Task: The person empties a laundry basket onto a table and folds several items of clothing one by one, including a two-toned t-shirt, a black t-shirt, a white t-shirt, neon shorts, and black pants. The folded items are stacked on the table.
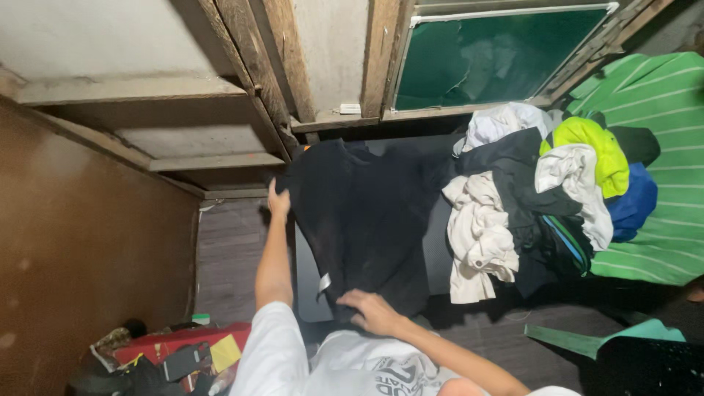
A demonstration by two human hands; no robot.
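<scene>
At the far edge of a black shirt (367,220), the left hand (278,203) has its grip pinched shut on the cloth, arm stretched out long. Nearer the body, the right hand (376,311) lies palm down on the shirt's near edge, fingers (352,300) curled over the fabric and holding it. The shirt is spread flat across a dark grey worktop (438,249), with a small white tag (324,282) showing just beside the right hand. Beside the shirt on the same surface sits a heap of clothes (535,205): cream, white, black, a bright yellow-green piece (601,150) and a blue one (636,202). A green striped cloth (664,110) lies beyond the heap. Past the left hand, bare wooden beams (275,66) and a green board (499,55) stand against the wall. A red box (172,345) with odds and ends sits near the person's white sleeve (271,352).
</scene>
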